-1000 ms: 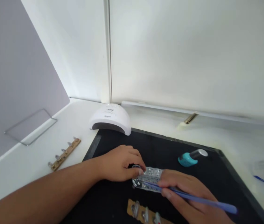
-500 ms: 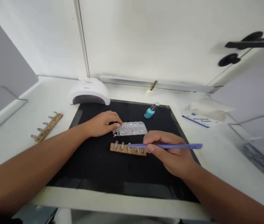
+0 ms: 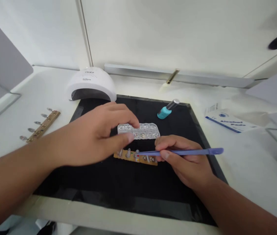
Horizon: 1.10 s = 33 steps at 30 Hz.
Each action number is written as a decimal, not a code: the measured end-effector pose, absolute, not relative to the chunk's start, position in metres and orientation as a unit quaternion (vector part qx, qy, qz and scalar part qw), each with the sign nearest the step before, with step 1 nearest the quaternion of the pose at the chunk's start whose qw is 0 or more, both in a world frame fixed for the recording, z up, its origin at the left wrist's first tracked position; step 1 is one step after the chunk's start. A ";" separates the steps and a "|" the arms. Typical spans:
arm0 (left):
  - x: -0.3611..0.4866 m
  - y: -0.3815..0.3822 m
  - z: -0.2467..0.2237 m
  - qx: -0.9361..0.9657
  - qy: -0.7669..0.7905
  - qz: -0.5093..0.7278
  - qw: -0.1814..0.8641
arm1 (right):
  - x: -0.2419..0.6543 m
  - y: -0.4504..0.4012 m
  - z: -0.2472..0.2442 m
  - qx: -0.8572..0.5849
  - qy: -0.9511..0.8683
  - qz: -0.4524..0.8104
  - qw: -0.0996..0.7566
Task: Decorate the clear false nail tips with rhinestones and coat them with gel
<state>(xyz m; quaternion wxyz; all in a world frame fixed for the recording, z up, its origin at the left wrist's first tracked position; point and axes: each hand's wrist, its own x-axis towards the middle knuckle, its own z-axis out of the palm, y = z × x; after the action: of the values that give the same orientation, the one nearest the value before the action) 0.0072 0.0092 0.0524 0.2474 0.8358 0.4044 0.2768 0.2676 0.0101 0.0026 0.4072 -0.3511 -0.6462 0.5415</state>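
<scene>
My left hand (image 3: 104, 135) hovers over the left part of a clear compartment tray (image 3: 150, 130) of small shiny stones, thumb and forefinger apart, nothing visible between them. In my right hand (image 3: 184, 160), gripped like a pencil, is a slim purple pen-like tool (image 3: 192, 152). Its thin tip points left, over a short wooden strip (image 3: 128, 158) that carries several clear nail tips. The tip is near the middle nail tip (image 3: 137, 156), which bears red and yellow dots. Whether it touches cannot be made out.
A white nail lamp (image 3: 91, 83) stands behind the black mat (image 3: 99, 182). A turquoise polish bottle (image 3: 164, 112) lies tilted at the mat's back right. Another strip of nail tips (image 3: 44, 125) is at left, an alcohol pad box (image 3: 228, 122) at right. A gold tube (image 3: 172, 76) is at the back.
My left hand has lifted off the tray's left end and come nearer, its thumb and forefinger spreading. My right hand keeps the purple tool over the strip. The camera view has shifted.
</scene>
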 end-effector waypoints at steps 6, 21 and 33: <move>0.014 -0.014 0.032 0.823 0.352 0.329 0.302 | 0.266 0.013 0.001 -0.351 -0.602 0.595 0.400; 0.019 -0.018 0.003 0.868 0.362 0.240 0.242 | 0.264 0.017 0.001 -0.388 -0.561 0.634 0.365; 0.020 -0.016 -0.004 0.865 0.359 0.252 0.242 | 0.262 0.019 0.002 -0.407 -0.550 0.639 0.350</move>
<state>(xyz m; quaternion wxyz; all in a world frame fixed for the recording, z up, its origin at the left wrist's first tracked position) 0.0197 -0.0163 -0.0037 0.2420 0.8653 0.3590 0.2524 0.2622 0.0189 0.0018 0.3504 -0.4074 -0.5504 0.6390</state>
